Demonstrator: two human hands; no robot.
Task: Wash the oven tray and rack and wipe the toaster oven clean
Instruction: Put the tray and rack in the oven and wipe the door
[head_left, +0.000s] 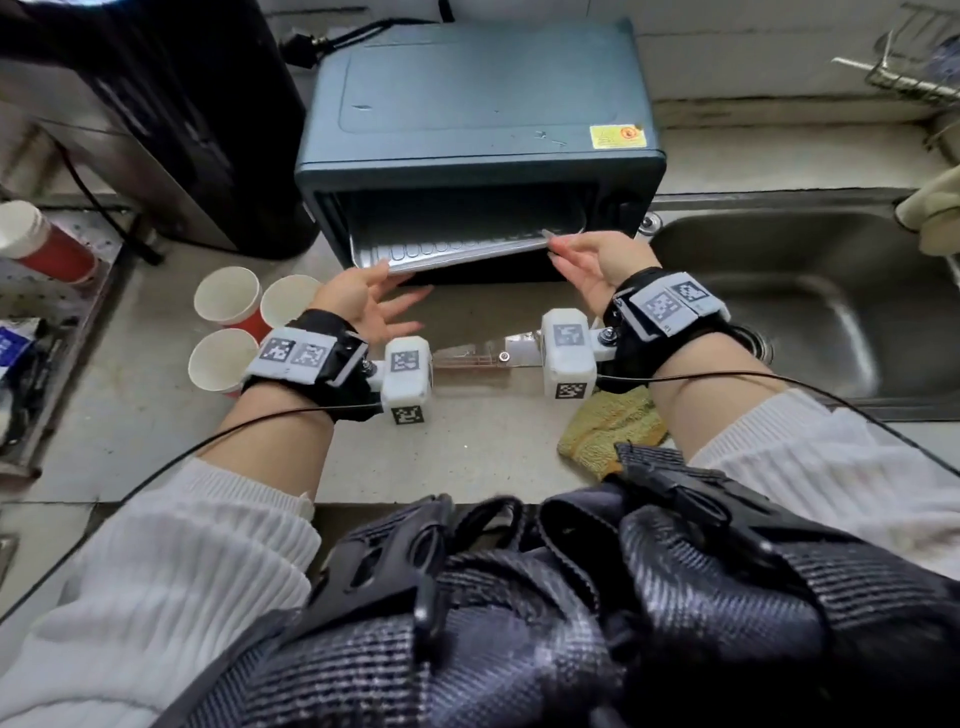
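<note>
Stood on the counter (130, 415) at left: three paper cups (227, 296), grouped close, mouths up. Further left, a red bottle with a white cap (41, 244), tilted. Lay near the counter's front edge: a yellow cloth (613, 431). Hung over the steel sink (810, 291): a pale glove (935, 208).

Grey stone counter (156, 415) w/ pale wall (753, 31) behind. Steel sink (779, 291) set in it, just right of the fingers; wire rack (904, 73) in far right corner. Black appliance (171, 104) back left. Even, soft light.
</note>
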